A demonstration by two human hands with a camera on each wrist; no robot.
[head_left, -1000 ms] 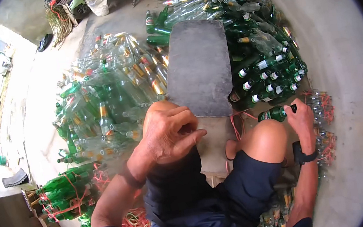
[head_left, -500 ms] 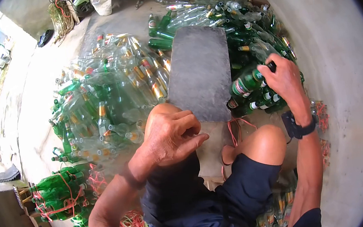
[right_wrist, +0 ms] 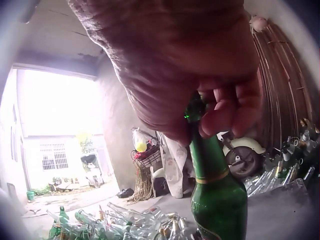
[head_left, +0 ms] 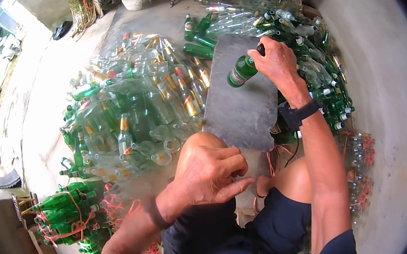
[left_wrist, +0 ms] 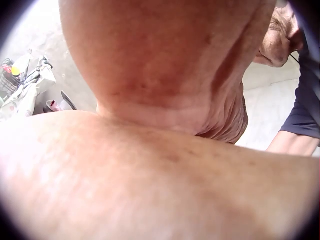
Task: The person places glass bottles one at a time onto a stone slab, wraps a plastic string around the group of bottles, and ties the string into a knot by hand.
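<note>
Where slab (head_left: 240,117) lay bare, right hand (head_left: 276,62) holds bottle (head_left: 241,72).

Grips a green glass bottle (head_left: 241,71) by the neck in the right hand (head_left: 275,65), with fingers partly hiding the top. Slants down leftward over the dark board (head_left: 240,115) in the head view, with base lowest; impossible to tell whether touching it. Shows a pinkish, pale label (head_left: 236,76) low on the body, a gold band (right_wrist: 212,178) below the neck, and raised lettering (too faint to read) on the shoulder.
</note>
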